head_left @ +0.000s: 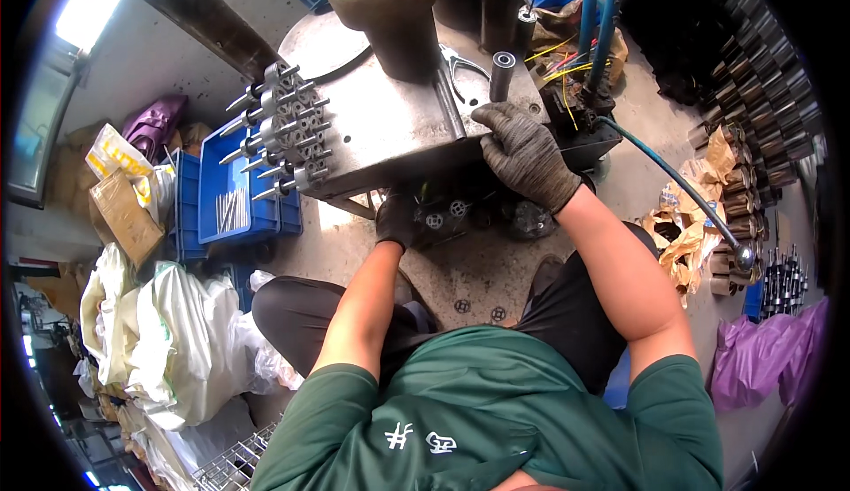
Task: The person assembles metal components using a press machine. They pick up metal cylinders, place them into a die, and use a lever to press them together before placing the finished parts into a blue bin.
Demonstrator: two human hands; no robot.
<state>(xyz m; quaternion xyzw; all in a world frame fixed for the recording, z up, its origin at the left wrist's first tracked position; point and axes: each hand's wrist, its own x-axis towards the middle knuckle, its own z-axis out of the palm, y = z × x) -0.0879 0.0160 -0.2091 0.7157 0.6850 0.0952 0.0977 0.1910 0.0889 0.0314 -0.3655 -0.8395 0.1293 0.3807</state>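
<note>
My right hand (pixel 529 156), in a grey work glove, rests at the front right edge of the steel press table (pixel 390 128). Its fingers are stretched out and no object shows in them. Just beyond the fingertips a short metal cylinder with a bored top (pixel 503 75) stands upright. Beside it lie a dark metal bar (pixel 448 101) and a pair of pliers (pixel 462 70). My left hand (pixel 398 219), in a dark glove, reaches below the table's front edge beside round slotted metal parts (pixel 434 220). Shadow hides its fingers.
Shafts with round metal pieces (pixel 288 128) crowd the table's left edge. A thick press ram (pixel 390 30) rises behind. A blue bin (pixel 239 181) holds thin rods at left. White sacks (pixel 190 332) lie nearer. A ball-ended lever (pixel 742 255) juts out right, before stacked metal cylinders (pixel 748 181).
</note>
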